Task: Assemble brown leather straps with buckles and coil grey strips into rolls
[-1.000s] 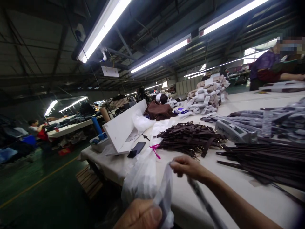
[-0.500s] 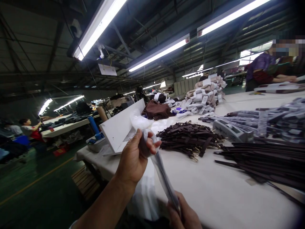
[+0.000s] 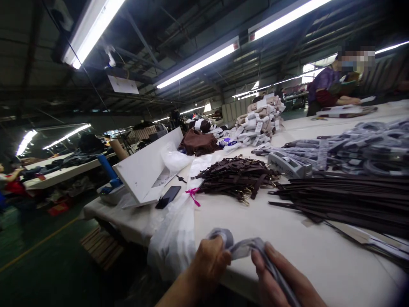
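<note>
Close to the table's near edge, my left hand (image 3: 211, 258) is closed around the coiled end of a strap in cloudy plastic wrap (image 3: 240, 250). The coil shows as a grey loop above my knuckles. My right hand (image 3: 277, 277) pinches the same strap a little further along, and its loose length runs down out of view at the bottom. Between both hands the strap bends in a short arch. Just beyond lies a heap of dark brown straps with gold clips (image 3: 233, 177). Clear plastic sleeves (image 3: 175, 230) hang over the table edge to the left.
A grey tape dispenser (image 3: 287, 164) stands before plastic-wrapped straps (image 3: 348, 147). Long dark strips (image 3: 341, 196) lie at the right. A phone (image 3: 168, 197), pink tie (image 3: 193, 196) and white board (image 3: 153, 170) are at the left. Across the table stands a person in purple (image 3: 324, 83).
Both hands have come lower and closer together, with the left hand moving down and right. More of the strap is gathered near my left hand. The view has turned right, uncovering the phone.
</note>
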Motion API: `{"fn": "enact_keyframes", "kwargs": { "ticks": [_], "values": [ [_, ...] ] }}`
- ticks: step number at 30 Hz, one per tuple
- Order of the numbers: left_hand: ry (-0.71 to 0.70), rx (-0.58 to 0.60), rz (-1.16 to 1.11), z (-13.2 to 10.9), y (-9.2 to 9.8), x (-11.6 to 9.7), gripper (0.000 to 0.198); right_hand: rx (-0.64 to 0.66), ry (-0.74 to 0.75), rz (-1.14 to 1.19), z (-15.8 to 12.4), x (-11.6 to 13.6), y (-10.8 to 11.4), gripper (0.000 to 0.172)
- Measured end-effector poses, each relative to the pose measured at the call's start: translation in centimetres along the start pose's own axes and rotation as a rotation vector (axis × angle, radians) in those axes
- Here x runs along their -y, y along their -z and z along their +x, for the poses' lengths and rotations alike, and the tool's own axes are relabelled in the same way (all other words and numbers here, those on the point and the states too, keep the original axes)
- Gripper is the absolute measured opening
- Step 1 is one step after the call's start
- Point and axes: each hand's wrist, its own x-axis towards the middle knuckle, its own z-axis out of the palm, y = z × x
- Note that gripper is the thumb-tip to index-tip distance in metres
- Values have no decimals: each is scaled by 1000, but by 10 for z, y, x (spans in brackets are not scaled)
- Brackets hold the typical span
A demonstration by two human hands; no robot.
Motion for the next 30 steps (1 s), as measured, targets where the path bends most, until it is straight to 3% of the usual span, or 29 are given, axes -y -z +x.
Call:
{"fn": "enact_keyframes", "kwargs": {
  "ticks": [3,6,9,12,14,18,22,27,30],
  "values": [
    [178,64,-148,-25,-15,2,53,58,13,292,29,1,-4,28],
    [440,33,-371,-33,-15,-4,54,139,80,341,57,-5,-11,43],
    [663,-70,-720,-31,-3,-12,56,216,322,-194,77,-8,-5,64],
    [747,-176,-984,-28,14,-17,53,293,554,-861,92,-14,15,59],
    [784,-217,-1134,-28,25,-19,50,277,603,-1075,99,-22,30,52],
    [754,-258,-1413,-31,42,-23,41,122,608,-1157,107,-39,48,28],
    [528,-275,-1571,-33,56,-31,21,74,561,-1199,98,-50,48,27],
    [386,-491,-1531,-17,58,-32,17,101,431,-1174,68,-72,32,37],
    [375,-607,-1366,-4,41,-23,27,108,226,-925,50,-87,18,45]
  ]
}}
